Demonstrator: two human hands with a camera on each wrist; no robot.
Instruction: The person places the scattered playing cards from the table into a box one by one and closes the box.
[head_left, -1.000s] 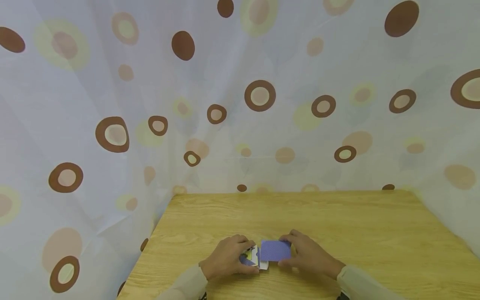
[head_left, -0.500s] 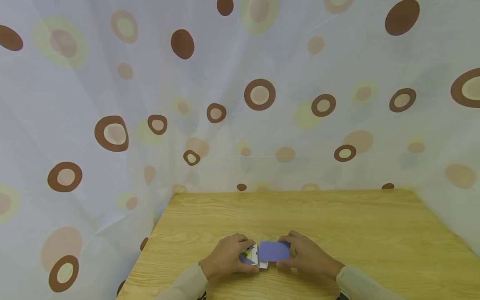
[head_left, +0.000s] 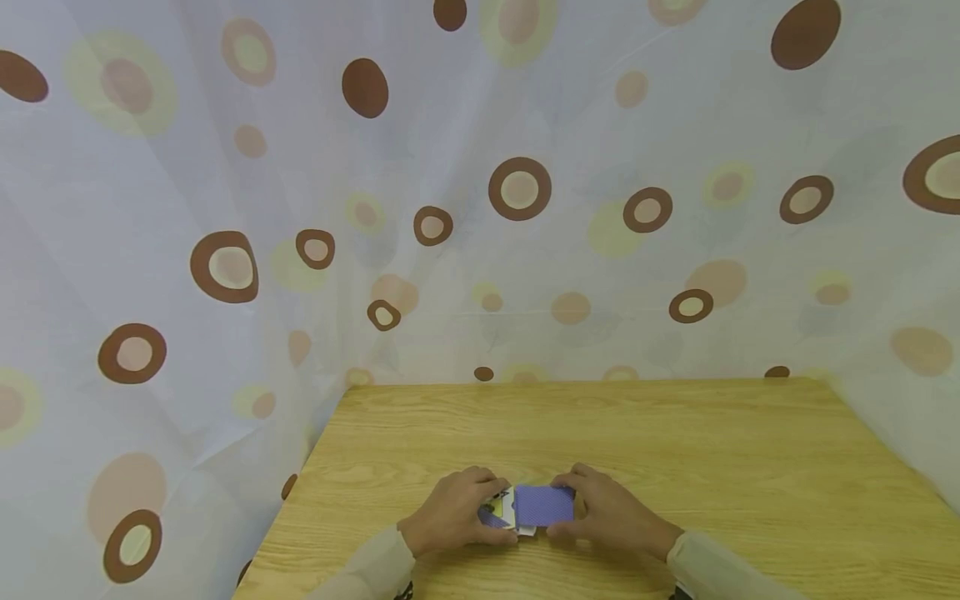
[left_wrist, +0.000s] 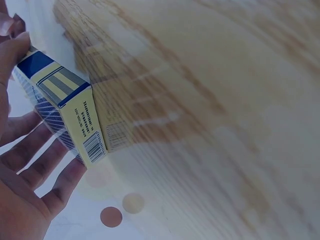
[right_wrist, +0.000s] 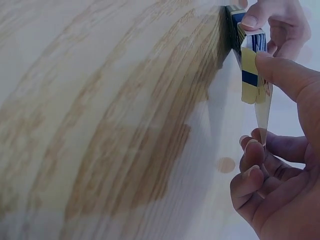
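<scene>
In the head view, my left hand point(head_left: 452, 510) grips a card box point(head_left: 507, 507) with a white, yellow and blue face between thumb and fingers. Its closed end, with a barcode, faces the left wrist view, where the box point(left_wrist: 60, 100) stands just over the table. My right hand point(head_left: 617, 515) pinches a playing card point(head_left: 545, 506) with a blue patterned back by its right end. The card's left edge meets the box's open end. From the right wrist, the card point(right_wrist: 263, 122) shows edge-on beside a yellow flap point(right_wrist: 249, 90) with a blue band. Whether several cards are stacked, I cannot tell.
A wood-grain table point(head_left: 600, 433) lies under both hands. Behind it and at the sides hangs a pale curtain point(head_left: 480, 267) with brown, tan and yellow circles. The table's left edge slants away beside the left sleeve point(head_left: 375, 567).
My right hand has moved slightly left with the playing card, bringing it closer against the box's opening. The left hand and the box have stayed nearly still.
</scene>
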